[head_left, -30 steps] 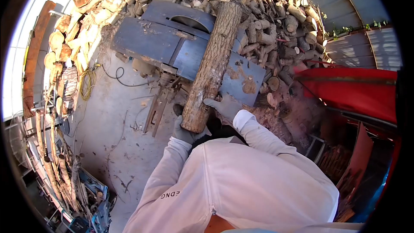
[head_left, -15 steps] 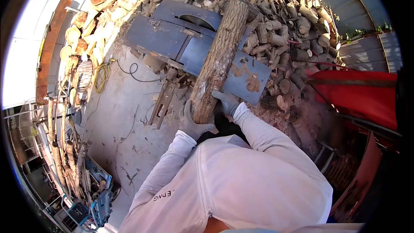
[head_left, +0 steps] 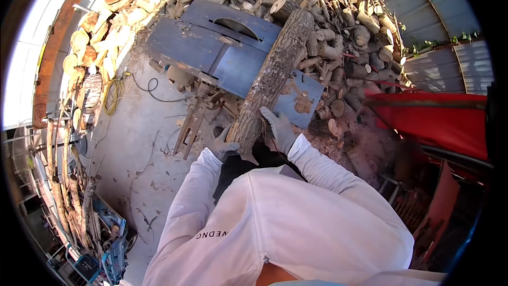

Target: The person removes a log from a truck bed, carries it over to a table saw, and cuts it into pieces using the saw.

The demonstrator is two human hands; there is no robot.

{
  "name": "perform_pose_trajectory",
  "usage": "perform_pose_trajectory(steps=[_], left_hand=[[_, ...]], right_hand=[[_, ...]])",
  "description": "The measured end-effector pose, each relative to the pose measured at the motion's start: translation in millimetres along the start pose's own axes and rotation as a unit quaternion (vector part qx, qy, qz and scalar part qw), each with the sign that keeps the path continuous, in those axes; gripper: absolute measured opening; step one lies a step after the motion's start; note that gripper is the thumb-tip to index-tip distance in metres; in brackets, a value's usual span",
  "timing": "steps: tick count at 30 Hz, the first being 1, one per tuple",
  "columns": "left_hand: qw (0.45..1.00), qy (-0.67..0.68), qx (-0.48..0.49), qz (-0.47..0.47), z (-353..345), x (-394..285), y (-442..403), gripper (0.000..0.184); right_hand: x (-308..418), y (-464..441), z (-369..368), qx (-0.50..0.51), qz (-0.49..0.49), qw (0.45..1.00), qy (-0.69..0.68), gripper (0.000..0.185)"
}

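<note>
A thick log (head_left: 271, 80) with rough bark lies slantwise across the metal saw table (head_left: 182, 45), its near end jutting out toward my body. Gloved, my left hand (head_left: 223, 144) grips the left side of that near end, with part of the fingers hidden behind it. On the opposite side my right hand (head_left: 279, 128) presses against the bark, fingers along the log. A round saw blade (head_left: 238, 27) stands up through a slot in the table, left of the log's far part.
Cut logs (head_left: 338, 50) are heaped behind and right of the table. Split wood (head_left: 87, 55) is stacked at left, near a coiled yellow cable (head_left: 112, 95). A red piece of equipment (head_left: 428, 119) stands at right. Long poles (head_left: 71, 190) lean at lower left.
The log's near end has shifted slightly left and its far end right, so it lies more slanted. My left hand has moved round to the log's left side. The view has shifted a little.
</note>
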State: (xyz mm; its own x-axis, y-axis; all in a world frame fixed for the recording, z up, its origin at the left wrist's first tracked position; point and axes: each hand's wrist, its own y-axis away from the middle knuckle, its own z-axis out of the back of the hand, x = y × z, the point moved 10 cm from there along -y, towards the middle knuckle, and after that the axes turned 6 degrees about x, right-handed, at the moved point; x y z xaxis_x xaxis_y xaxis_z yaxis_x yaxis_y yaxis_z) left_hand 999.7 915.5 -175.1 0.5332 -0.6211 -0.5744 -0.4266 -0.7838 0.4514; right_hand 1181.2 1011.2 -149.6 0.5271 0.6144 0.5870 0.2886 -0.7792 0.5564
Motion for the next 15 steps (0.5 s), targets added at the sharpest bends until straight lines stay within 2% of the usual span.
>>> perform_pose_trajectory(steps=[1,2,3,4,6,7,9,10,12,15], left_hand=[[0.999,0.031,0.0,0.015,9.3,5.4,-2.9,0.117],[0.998,0.062,0.0,0.029,13.0,7.3,-5.3,0.115],[0.998,0.03,0.008,0.059,15.8,12.4,-3.1,0.11],[0.998,0.032,0.008,0.062,17.7,16.7,-0.9,0.11],[0.995,0.081,-0.001,0.059,19.5,19.1,1.0,0.105],[0.995,0.081,-0.001,0.058,17.8,20.8,1.3,0.105],[0.978,0.204,-0.025,0.037,28.0,36.4,2.9,0.1],[0.978,0.205,-0.026,0.039,32.5,43.9,3.9,0.1],[0.991,0.122,-0.055,0.032,39.3,43.7,7.8,0.093],[0.987,0.13,-0.09,0.017,23.1,33.1,14.2,0.09]], right_hand=[[2.5,-3.4,2.0,-0.001,0.002,1.0,0.001,0.047],[4.7,-4.3,5.3,-0.026,-0.041,0.995,0.091,0.049],[4.7,-2.0,10.1,-0.053,-0.087,0.979,0.179,0.05],[3.1,-1.2,8.4,-0.056,-0.09,0.978,0.179,0.05],[-9.2,-7.1,-17.0,0.026,-0.099,0.991,0.091,0.056],[-14.7,-10.8,-15.5,0.017,-0.126,0.985,0.113,0.058],[-20.8,-19.2,-18.0,-0.004,-0.12,0.986,0.116,0.058],[-25.2,-21.0,-16.2,-0.027,-0.117,0.986,0.119,0.059],[-30.9,-28.7,-17.9,-0.021,-0.096,0.99,0.104,0.06],[-27.0,-36.6,-26.6,-0.009,-0.059,0.991,0.122,0.062]])
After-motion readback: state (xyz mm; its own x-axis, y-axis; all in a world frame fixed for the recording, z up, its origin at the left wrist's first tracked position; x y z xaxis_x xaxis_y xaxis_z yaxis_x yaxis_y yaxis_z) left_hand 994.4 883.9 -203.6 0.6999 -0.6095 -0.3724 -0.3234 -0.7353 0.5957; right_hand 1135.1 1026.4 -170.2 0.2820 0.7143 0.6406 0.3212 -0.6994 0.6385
